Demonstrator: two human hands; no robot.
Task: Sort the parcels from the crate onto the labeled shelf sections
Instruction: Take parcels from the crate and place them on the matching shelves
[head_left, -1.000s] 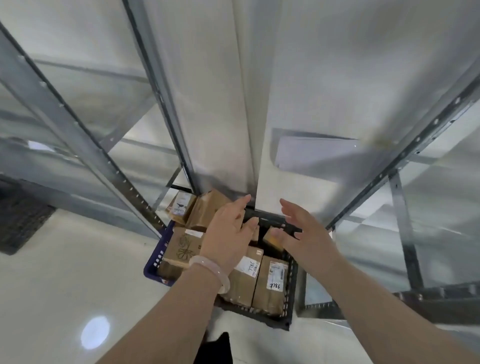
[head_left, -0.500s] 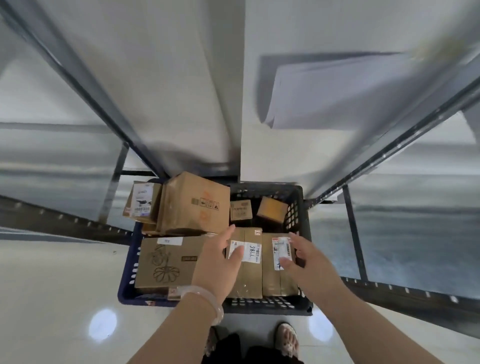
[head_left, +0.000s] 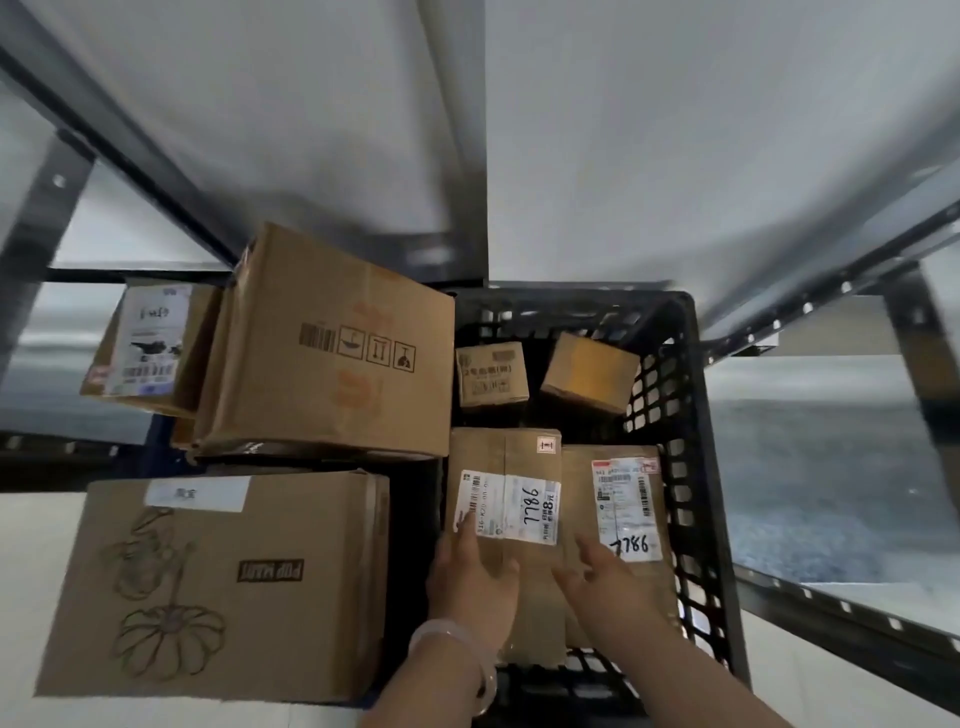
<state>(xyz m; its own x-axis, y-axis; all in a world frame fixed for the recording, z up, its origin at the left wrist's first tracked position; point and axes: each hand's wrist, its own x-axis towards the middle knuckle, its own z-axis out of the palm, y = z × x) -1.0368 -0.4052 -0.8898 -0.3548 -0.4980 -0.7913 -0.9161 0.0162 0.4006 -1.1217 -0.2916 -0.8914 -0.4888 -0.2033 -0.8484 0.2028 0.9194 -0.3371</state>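
A dark plastic crate (head_left: 680, 415) stands on the floor under the metal shelving, full of brown cardboard parcels. Two narrow parcels lie side by side at its near right, each with a white label marked 7786: the left one (head_left: 504, 457) and the right one (head_left: 579, 499). My left hand (head_left: 475, 582), with a pale bracelet at the wrist, lies over the left narrow parcel with fingers extended. Over the gap between the two parcels, my right hand (head_left: 605, 577) reaches with spread fingers. Neither hand grips anything.
A large flower-printed box (head_left: 223, 582) fills the near left. Behind it stands a big box (head_left: 332, 348) with handling symbols and a labelled box (head_left: 150, 343). Two small boxes (head_left: 491, 374) (head_left: 589, 371) sit at the crate's far end. Shelf uprights (head_left: 914, 332) flank the crate.
My head has dropped closer to the crate, so the parcels loom larger. Both hands have come down onto the two narrow 7786 parcels at the near right.
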